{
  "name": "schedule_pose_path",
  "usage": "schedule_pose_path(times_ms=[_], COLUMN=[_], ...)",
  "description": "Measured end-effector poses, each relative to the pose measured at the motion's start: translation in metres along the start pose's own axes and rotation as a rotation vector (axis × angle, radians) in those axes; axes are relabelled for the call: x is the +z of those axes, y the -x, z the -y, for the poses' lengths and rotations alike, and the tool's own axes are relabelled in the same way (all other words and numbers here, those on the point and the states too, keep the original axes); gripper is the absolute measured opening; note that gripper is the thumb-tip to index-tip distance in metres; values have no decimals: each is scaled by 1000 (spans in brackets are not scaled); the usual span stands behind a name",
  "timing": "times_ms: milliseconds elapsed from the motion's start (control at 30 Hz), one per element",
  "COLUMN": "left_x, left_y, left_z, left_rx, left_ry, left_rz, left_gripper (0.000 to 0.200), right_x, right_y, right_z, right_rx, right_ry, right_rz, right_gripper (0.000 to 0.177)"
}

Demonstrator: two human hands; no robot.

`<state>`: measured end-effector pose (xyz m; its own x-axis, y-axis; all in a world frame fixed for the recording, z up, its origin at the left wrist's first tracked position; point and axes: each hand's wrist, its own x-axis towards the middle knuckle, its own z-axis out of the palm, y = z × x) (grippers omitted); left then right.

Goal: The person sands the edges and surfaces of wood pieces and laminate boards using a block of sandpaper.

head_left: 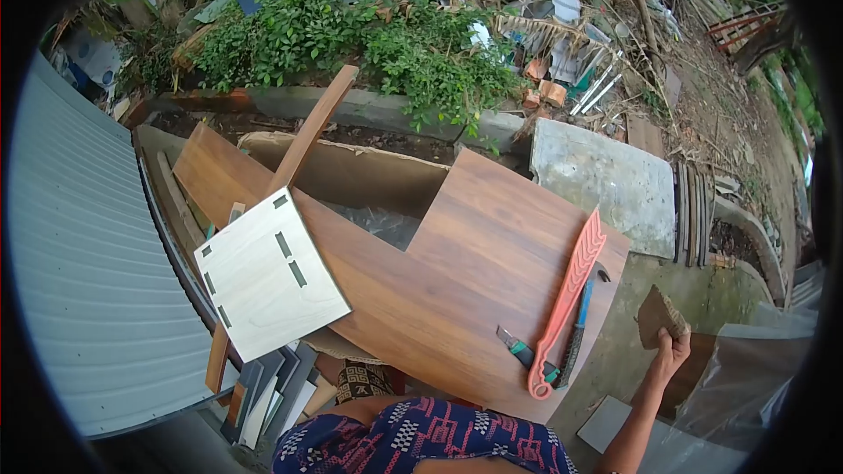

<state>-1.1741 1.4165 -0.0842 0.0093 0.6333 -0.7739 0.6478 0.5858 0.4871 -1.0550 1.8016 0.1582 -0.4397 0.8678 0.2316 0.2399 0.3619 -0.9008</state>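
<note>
My right hand (673, 351) is out to the right, closed on the lower edge of a small brown piece of cardboard (659, 316). Below and beside that hand lie plastic sheeting (746, 377) and the concrete ground. To its left is a wood-grain board (492, 228) with a cut-out at its back. On this board rest a long pink plastic tool (569, 298) with a ring end, a claw hammer (577, 333) with a blue and black handle, and a utility knife (518, 347), partly under the pink tool. My left hand is outside the view.
A pale panel with slots (277, 276) lies across a wooden strip (316, 127) at left. A cardboard box (369, 167) shows behind the board. Corrugated metal roofing (97, 254) fills the left side. A concrete slab (601, 180), board offcuts (263, 395) and bushes (325, 35) surround the spot.
</note>
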Motion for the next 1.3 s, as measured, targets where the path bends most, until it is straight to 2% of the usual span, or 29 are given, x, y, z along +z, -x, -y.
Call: schedule_pose_path(times_ms=[133,267,333,400,500,600,700,767,833,900,933,967,1000,1067,1133,1200,1300], left_x=[18,41,53,64,84,101,99,84,60,43,45,47,53,63,69,78,101], left_y=[-3,1,3,4,4,6,6,2,15,52,64,86,97,129,167,203,237], left_z=[2,-1,-2,-2,-2,2,12,25,37,44,55,55,65,78,91,126,199], left_rx=[3,-11,-16,-20,-17,-2,34,75,115,105,147,162,175,235,127,133,-88], left_ry=[61,111,133,150,160,159,169,192,288,446,524,712,797,1011,1384,1567,1819], left_rz=[-33,-82,-114,-150,-201,-244,-284,-304,-324,-349,-356,-388,-429,-606,-775,-1000,-1448], left_gripper=[63,61,61,60,59,58,58,57,57,65,59,55,51,49,50,52,53], right_x=[56,127,157,185,219,242,256,258,260,265,263,263,271,291,288,333,339], right_y=[3,30,48,66,94,120,138,141,133,123,123,125,129,146,171,205,229], right_z=[6,12,19,30,28,12,-9,-9,10,40,68,88,113,170,247,294,334], right_rx=[-24,-368,-497,-631,-702,-736,-862,-873,-780,-751,-769,-904,-956,-1222,-1525,-1707,-1784], right_ry=[-57,186,160,165,175,247,277,405,533,656,689,582,583,608,733,769,822], right_rz=[198,398,510,598,760,887,870,859,974,1089,1133,1126,1143,1176,1198,1208,1218], right_gripper=[16,11,24,27,21,20,21,21,20,19,18,20,19,17,23,23,21])
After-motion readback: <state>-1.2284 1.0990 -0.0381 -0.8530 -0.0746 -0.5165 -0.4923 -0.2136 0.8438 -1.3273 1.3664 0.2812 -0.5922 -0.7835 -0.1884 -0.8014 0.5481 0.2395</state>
